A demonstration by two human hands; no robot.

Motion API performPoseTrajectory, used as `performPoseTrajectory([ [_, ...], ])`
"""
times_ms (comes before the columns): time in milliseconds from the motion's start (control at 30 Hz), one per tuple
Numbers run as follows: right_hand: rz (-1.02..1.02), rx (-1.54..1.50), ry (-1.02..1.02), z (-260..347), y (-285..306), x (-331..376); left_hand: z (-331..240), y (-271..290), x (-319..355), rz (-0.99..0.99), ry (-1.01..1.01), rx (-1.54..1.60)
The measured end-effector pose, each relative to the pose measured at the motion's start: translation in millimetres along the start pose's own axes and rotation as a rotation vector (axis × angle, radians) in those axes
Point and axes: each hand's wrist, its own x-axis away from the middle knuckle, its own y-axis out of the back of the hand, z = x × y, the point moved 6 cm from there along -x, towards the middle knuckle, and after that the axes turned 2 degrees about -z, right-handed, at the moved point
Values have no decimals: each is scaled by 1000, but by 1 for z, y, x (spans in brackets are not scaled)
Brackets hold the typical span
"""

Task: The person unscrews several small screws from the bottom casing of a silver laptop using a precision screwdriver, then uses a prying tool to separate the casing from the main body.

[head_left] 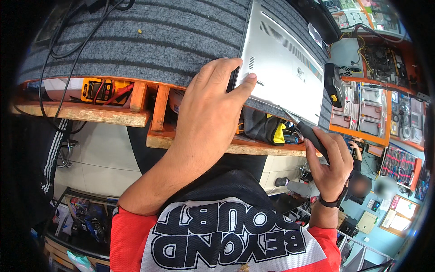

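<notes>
A silver laptop (283, 63) lies bottom side up at the front edge of the bench, vent slots and small rubber feet showing. My left hand (210, 95) grips its left end; the thumb presses on the bottom cover and the other fingers bend over the side. In my right hand (331, 158) is a black-handled tool (312, 136) with a narrow metal blade. The blade's tip meets the laptop's near edge, right of its middle. Whether the tip sits inside the seam is too small to tell.
Striped grey carpet (181, 31) covers the bench. Black cables (54, 50) hang at the left. Below, a shelf holds a yellow multimeter (102, 90) and a black-yellow bag (267, 129). A black box-like object (334, 84) stands right of the laptop. Another person (358, 183) is farther right.
</notes>
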Motion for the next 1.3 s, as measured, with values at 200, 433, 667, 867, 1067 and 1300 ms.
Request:
performPoseTrajectory([
  [200,14,37,35,7,3,-7,0,-1,0,6,-8,-7],
  [433,70,122,90,18,8,-17,1,-1,0,-27,-23,-13],
  [667,88,108,54,16,8,-19,2,-2,1,-40,-13,15],
  [867,80,81,45,15,7,-18,2,-4,3,-26,-12,-18],
  [1067,67,78,51,14,7,-19,2,-4,3,-19,-15,-22],
  [1300,67,91,75,15,8,-22,2,-4,3,-19,-10,-24],
])
